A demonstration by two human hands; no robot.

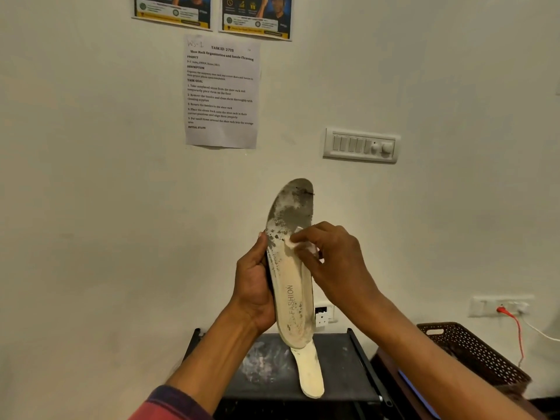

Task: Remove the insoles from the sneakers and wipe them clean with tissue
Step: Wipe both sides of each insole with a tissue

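I log one worn insole (291,268), printed FASHION, held nearly upright above the black rack (339,359) with its toe end up, and my left hand (254,286) curled round its edge at mid-length. A small wad of white tissue (292,244) is pinched in the fingers of my right hand (330,259) and pressed to the grey-stained forepart, also above the rack. A second pale insole (310,374) lies flat on the rack's top, and a brown perforated basket (472,350) sits just right of the rack.
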